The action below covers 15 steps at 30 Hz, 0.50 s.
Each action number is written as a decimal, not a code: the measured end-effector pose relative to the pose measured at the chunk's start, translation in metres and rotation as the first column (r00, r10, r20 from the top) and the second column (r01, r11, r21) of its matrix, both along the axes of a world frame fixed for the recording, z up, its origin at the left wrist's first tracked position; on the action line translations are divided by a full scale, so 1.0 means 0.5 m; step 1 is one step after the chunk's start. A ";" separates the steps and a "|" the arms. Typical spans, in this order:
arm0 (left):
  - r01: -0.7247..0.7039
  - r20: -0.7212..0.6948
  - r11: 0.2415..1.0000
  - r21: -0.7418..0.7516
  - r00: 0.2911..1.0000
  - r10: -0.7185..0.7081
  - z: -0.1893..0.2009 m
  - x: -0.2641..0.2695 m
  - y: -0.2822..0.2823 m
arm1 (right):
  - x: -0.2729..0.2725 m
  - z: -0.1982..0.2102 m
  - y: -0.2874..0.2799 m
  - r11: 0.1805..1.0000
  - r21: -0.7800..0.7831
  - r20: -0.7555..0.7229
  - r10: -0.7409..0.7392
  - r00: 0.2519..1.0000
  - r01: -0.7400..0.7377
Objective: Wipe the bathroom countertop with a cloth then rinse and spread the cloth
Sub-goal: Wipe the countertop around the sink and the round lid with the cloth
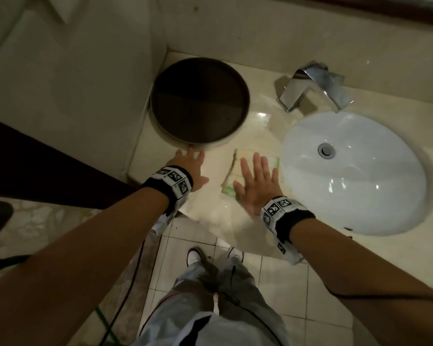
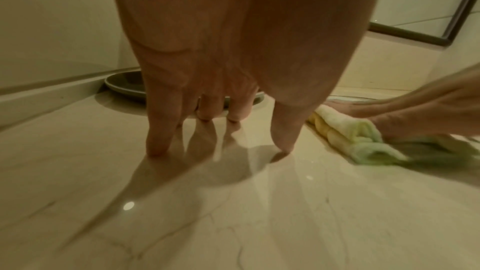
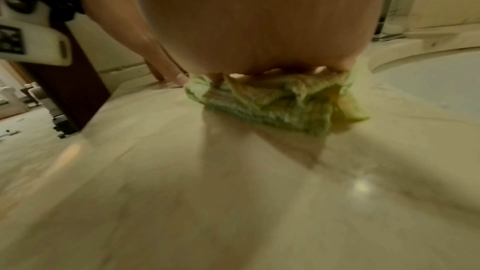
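Observation:
A folded pale green and yellow cloth (image 1: pixel 231 171) lies on the beige marble countertop (image 1: pixel 213 211) just left of the white sink basin (image 1: pixel 355 176). My right hand (image 1: pixel 256 181) lies flat on the cloth with straight, spread fingers, pressing it to the stone; the right wrist view shows the cloth (image 3: pixel 275 102) bunched under the palm. My left hand (image 1: pixel 189 166) rests on the bare counter left of the cloth, fingertips (image 2: pixel 155 147) touching the surface, holding nothing. In the left wrist view the cloth (image 2: pixel 348 137) sits to the right beneath the other hand.
A round dark tray (image 1: pixel 199 101) stands on the counter behind my left hand, in the corner by the wall. A chrome faucet (image 1: pixel 308 86) sits behind the basin. A dark wooden door edge (image 1: pixel 35 166) is at the left. The counter's front edge overhangs the tiled floor (image 1: pixel 280 283).

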<state>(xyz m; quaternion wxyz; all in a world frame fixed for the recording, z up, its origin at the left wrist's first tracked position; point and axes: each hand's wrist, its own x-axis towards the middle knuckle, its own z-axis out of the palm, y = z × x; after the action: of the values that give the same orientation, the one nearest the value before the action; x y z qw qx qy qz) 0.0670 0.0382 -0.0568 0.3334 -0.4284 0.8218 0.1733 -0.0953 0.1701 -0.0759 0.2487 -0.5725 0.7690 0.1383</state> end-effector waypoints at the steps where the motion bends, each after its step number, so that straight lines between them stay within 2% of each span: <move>1: -0.004 -0.004 1.000 -0.002 1.000 0.004 0.000 0.000 0.001 | -0.012 0.005 -0.009 1.000 -0.011 0.000 -0.007 1.000 0.007; 7: -0.004 0.007 1.000 0.000 1.000 0.004 -0.006 -0.001 -0.005 | -0.070 0.000 -0.081 0.995 -0.074 -0.034 -0.068 0.997 0.066; 12: 0.025 0.013 0.999 -0.021 1.000 -0.025 -0.006 -0.002 -0.004 | -0.007 -0.021 -0.060 0.965 -0.187 -0.068 -0.197 0.978 0.181; 15: 0.026 0.010 0.999 -0.025 1.000 -0.026 -0.004 0.000 -0.003 | 0.033 -0.025 -0.032 0.955 -0.213 -0.035 -0.217 0.976 0.205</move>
<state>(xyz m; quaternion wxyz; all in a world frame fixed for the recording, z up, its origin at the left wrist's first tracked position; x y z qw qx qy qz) 0.0669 0.0366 -0.0588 0.3343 -0.4228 0.8276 0.1564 -0.0786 0.1543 -0.0881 0.1780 -0.5059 0.8428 0.0463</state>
